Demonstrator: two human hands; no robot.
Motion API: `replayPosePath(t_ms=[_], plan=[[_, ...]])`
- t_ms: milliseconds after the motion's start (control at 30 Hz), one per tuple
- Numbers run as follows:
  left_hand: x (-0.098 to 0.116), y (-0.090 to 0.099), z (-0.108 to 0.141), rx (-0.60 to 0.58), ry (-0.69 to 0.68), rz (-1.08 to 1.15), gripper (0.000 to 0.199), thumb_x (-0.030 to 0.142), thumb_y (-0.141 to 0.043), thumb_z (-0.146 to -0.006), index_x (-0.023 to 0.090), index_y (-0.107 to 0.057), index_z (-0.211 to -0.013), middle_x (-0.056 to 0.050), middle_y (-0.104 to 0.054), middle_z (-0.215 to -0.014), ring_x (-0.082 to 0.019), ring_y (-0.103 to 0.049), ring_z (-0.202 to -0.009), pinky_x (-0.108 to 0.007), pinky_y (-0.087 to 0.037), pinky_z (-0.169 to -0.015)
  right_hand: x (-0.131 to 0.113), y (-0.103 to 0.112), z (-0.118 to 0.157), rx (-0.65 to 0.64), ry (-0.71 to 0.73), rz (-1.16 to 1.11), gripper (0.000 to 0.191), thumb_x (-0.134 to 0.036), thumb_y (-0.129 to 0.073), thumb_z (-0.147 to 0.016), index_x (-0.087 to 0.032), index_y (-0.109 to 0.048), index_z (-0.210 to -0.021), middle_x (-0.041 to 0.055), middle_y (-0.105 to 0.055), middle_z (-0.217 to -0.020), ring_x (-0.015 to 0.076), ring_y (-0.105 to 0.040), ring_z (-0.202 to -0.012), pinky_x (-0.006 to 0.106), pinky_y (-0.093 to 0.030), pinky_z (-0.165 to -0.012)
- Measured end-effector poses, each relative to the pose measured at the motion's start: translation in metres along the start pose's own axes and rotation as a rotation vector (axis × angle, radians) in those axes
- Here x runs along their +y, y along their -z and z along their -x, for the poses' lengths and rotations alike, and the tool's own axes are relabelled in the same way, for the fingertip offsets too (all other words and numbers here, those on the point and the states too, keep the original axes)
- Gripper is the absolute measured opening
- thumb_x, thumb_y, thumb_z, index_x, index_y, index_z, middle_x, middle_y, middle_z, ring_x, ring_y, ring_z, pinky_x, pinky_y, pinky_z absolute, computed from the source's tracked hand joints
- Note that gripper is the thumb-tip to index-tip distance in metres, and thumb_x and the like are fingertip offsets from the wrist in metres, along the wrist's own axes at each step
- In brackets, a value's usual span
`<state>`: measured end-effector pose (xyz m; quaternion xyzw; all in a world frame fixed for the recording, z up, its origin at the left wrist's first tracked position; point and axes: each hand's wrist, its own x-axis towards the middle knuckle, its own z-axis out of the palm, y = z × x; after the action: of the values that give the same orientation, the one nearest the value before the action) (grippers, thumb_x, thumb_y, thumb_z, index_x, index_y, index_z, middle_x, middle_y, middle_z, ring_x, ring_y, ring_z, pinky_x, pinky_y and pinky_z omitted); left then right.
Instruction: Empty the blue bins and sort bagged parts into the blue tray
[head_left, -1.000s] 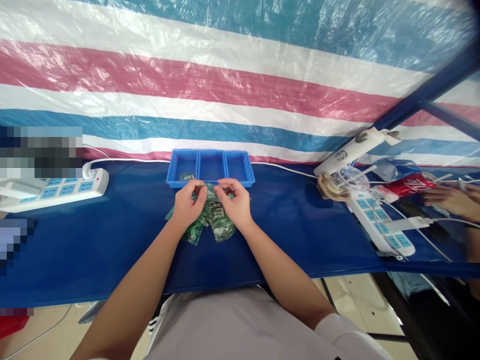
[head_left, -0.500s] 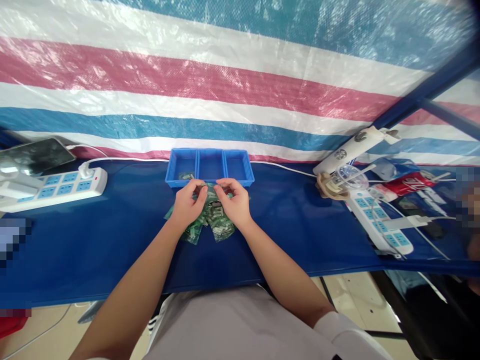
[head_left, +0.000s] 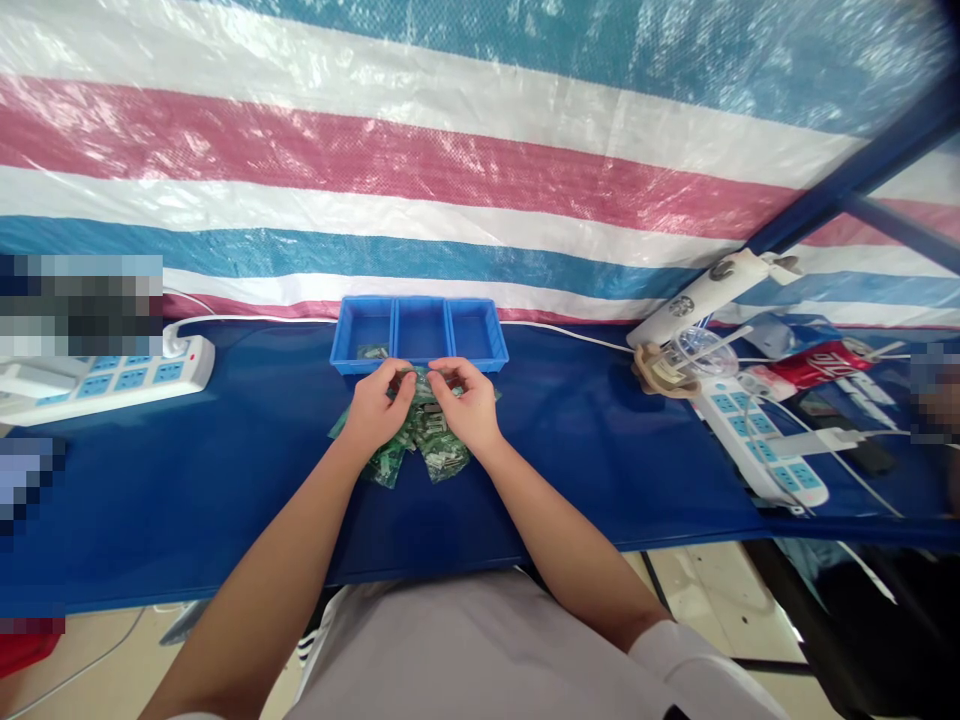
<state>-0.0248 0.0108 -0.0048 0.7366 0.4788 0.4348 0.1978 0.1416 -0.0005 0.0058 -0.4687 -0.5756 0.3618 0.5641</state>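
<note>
Both hands meet over a pile of small green-tinted clear plastic bags (head_left: 447,455) with metallic-looking parts inside. My left hand (head_left: 379,405) is closed, thumb against fingers, at the pile's upper left. My right hand (head_left: 469,405) pinches in the same way on the other side, a small gap from the left. Between the fingertips shows a bit of green plastic bag (head_left: 421,380), its edges partly hidden by the fingers. Just behind the hands stands a blue tray (head_left: 491,352) with three compartments; a small bag (head_left: 371,351) lies in its left one.
A white power strip (head_left: 199,365) with plugs lies on the blue table (head_left: 247,480) to the left. On the right are another power strip (head_left: 757,440), a plastic cup (head_left: 703,352), a red can (head_left: 821,365) and loose cables. A striped plastic sheet (head_left: 450,150) hangs behind.
</note>
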Motion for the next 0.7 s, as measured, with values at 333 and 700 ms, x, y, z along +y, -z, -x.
replayPosePath(t_ms=[333, 700], plan=[[-0.0007, -0.0006, -0.0009, -0.026, -0.004, -0.037, 0.023, 0.039, -0.047, -0.100, 0.021, -0.062, -0.100, -0.001, -0.067, -0.086, -0.015, -0.062, -0.074, -0.026, -0.048, -0.070, 0.0008, -0.0020, 0.0017, -0.030, -0.006, -0.006, 0.020, -0.038, -0.064, -0.089, -0.022, -0.070, -0.099, 0.0038, -0.073, -0.090, 0.0150, -0.063, -0.072, 0.029, -0.054, -0.066], [-0.0002, 0.0012, -0.0014, -0.052, -0.002, -0.028, 0.021, 0.037, -0.048, -0.100, 0.021, -0.062, -0.101, -0.002, -0.068, -0.087, -0.015, -0.063, -0.076, -0.027, -0.047, -0.072, -0.0005, -0.0027, 0.0015, -0.035, -0.004, -0.016, 0.018, -0.035, -0.064, -0.088, -0.021, -0.071, -0.098, 0.0032, -0.072, -0.088, 0.0138, -0.061, -0.069, 0.028, -0.053, -0.065]])
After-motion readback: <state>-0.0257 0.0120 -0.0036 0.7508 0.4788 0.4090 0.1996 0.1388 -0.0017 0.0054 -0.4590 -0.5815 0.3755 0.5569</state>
